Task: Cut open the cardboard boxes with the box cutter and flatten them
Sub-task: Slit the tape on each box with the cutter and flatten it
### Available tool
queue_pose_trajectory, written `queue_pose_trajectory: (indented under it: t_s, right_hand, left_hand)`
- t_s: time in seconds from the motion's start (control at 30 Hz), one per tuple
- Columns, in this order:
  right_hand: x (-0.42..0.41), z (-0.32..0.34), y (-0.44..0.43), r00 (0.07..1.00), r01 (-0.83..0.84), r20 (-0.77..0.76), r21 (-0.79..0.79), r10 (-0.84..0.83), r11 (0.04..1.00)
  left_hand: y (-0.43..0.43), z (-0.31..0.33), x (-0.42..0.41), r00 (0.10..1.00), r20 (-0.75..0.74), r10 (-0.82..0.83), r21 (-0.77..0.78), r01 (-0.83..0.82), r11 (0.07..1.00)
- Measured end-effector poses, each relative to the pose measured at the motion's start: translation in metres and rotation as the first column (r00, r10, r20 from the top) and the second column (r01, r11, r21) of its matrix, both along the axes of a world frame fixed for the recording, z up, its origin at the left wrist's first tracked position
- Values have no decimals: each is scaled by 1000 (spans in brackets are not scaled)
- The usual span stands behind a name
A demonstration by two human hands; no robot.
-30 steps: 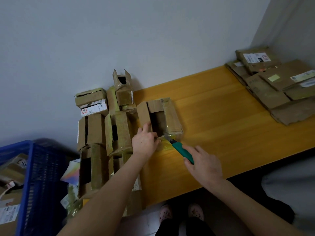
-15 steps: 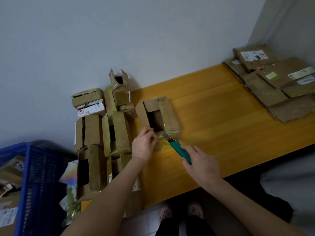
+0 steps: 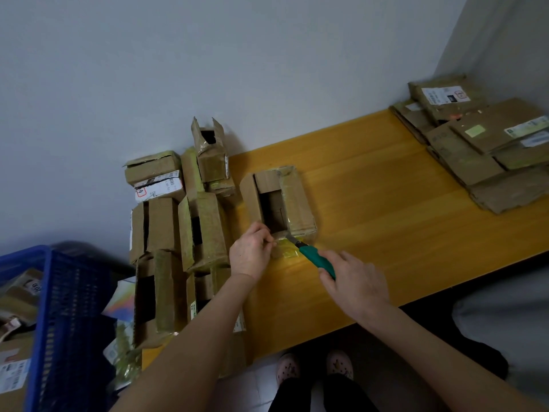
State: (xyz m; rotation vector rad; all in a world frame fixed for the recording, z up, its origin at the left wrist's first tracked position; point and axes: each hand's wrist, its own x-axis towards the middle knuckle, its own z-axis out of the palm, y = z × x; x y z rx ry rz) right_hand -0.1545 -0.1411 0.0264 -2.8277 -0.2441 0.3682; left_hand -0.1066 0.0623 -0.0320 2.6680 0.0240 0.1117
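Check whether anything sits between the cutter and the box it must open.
Nothing visible does. The cutter, held in the right hand, has its blade at the box's near end, close beside the left hand pinching that end.

The single head-worn camera looks forward and steeply down from close above the yellow tabletop (image 3: 386, 179), facing the grey wall (image 3: 208, 69), with feet visible below.
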Motion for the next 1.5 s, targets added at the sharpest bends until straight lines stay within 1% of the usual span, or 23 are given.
queue_pose_trajectory:
  t_s: [0.17, 0.33, 0.47, 0.53, 0.57, 0.63, 0.67, 0.7, 0.77, 0.87, 0.93, 1.0, 1.07, 1.13, 1.23, 1.3, 1.37, 1.47, 1.5]
  right_hand:
    - [9, 3, 9, 1000, 1, 20, -44, 0, 999]
    - [15, 6, -1, 1000, -12, -18, -40, 12, 999]
    - [13, 11, -11, 999, -38, 20, -41, 38, 998]
    - [16, 12, -20, 999, -30, 35, 36, 28, 999]
    - [19, 11, -27, 999, 2, 43, 127, -7, 992]
    - [29, 4, -39, 988, 106, 67, 356, -138, 928]
    - [36, -2, -41, 977, 162, 60, 428, -207, 889]
    - [45, -10, -39, 964, 220, 35, 454, -264, 864]
    - [64, -33, -31, 940, 320, -38, 437, -338, 841]
    - [88, -71, -17, 913, 407, -169, 357, -371, 841]
    - [99, -89, -11, 888, 453, -240, 312, -392, 835]
    - [109, -99, -6, 865, 492, -267, 280, -425, 825]
    - [118, -106, -1, 860, 495, -273, 246, -431, 833]
    - [126, -113, 1, 850, 508, -292, 234, -438, 829]
    - [133, -120, 1, 832, 523, -338, 214, -440, 825]
    - [135, -123, -1, 836, 499, -364, 192, -411, 845]
    - [138, -113, -2, 859, 469, -336, 209, -387, 858]
    - [144, -78, 9, 904, 426, -172, 315, -390, 848]
    - [146, -63, 18, 920, 391, -135, 290, -367, 873]
  left_hand:
    - [-1, -1, 4, 999, 28, -44, 43, 43, 998]
    - [3, 1, 10, 1000, 1, -19, 60, 19, 998]
    - [4, 3, 15, 1000, -11, -15, 63, 16, 998]
    - [11, 4, 17, 1000, -19, 14, 57, -13, 998]
    - [16, 4, 17, 999, -21, 26, 54, -25, 998]
    - [21, 4, 17, 1000, -9, 9, 71, -8, 997]
    - [21, 4, 18, 1000, 2, -12, 90, 12, 996]
    - [20, 5, 18, 999, 11, -30, 116, 29, 993]
    - [16, 5, 19, 998, 18, -63, 188, 59, 980]
    - [11, 9, 23, 999, 11, -50, 239, 46, 970]
    - [9, 15, 30, 999, -26, 39, 256, -31, 966]
    - [5, 21, 41, 987, -74, 140, 280, -114, 953]
    - [2, 23, 53, 969, -123, 213, 308, -167, 937]
    - [-2, 23, 63, 952, -179, 249, 341, -178, 923]
    - [-3, 20, 74, 933, -260, 249, 341, -152, 928]
    - [-3, 18, 77, 920, -318, 228, 304, -128, 944]
    - [-3, 16, 75, 912, -347, 220, 262, -131, 956]
    - [-10, 14, 68, 908, -353, 224, 218, -153, 964]
    - [-13, 14, 65, 907, -357, 222, 209, -154, 966]
